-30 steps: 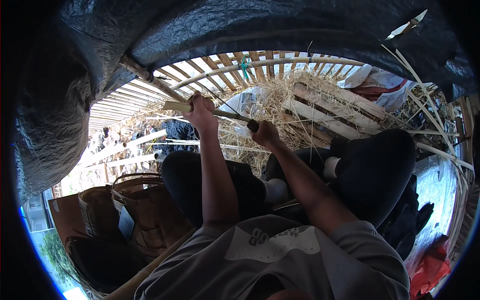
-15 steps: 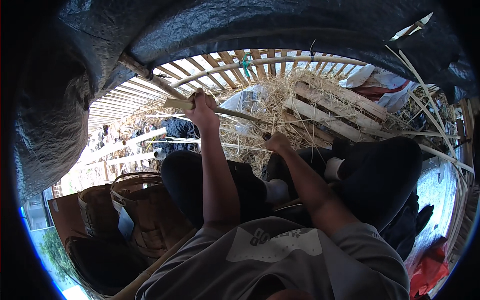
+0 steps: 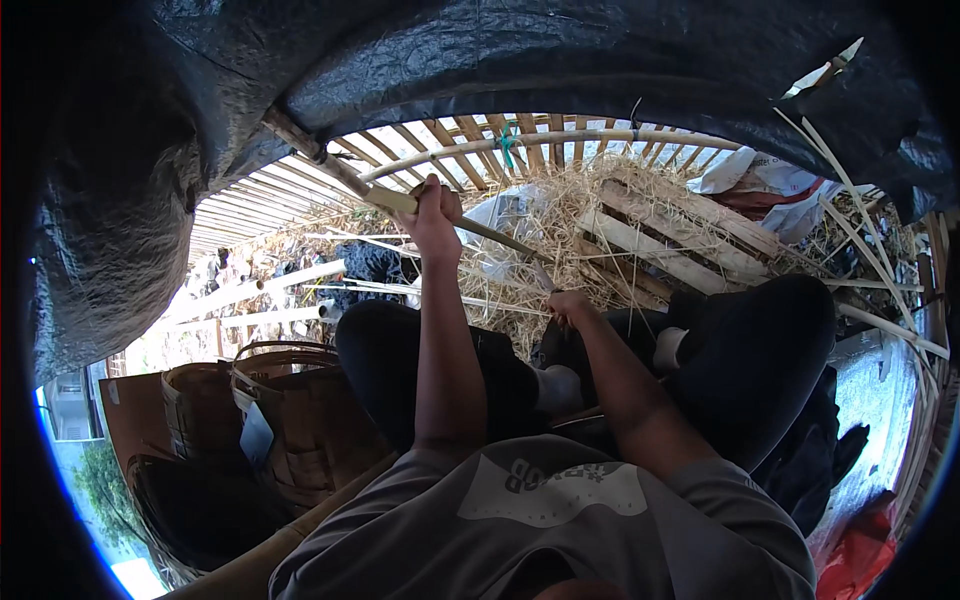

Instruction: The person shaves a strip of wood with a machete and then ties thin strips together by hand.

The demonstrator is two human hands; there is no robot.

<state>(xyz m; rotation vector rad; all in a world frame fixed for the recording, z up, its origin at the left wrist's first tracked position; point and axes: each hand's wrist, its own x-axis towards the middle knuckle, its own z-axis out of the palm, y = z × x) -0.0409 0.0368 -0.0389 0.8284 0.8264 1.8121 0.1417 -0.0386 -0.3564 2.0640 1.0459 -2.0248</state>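
Observation:
My left hand (image 3: 434, 218) is closed round a flat bamboo strip (image 3: 496, 236), whose broad pale end sticks out to the left of the fist. From there the strip slants down to the right over loose straw shavings (image 3: 500, 318). My right hand (image 3: 570, 308), lower and farther right, is closed on a knife (image 3: 543, 276). Only the knife's narrow grey blade shows, pointing up and touching or nearly touching the strip's far end; the fingers hide its handle.
Wooden slats (image 3: 665, 235) lie under straw ahead, beyond my bent legs (image 3: 760, 325). Woven baskets (image 3: 315, 430) stand at my left. A slatted bamboo fence (image 3: 460, 150) and a black tarp (image 3: 560, 60) enclose the far side. Long thin strips (image 3: 850, 190) lean at the right.
The view has shifted slightly. The knife blade now shows above my right hand, near the strip's end, where a dark rounded end showed before. My left hand keeps its grip on the strip.

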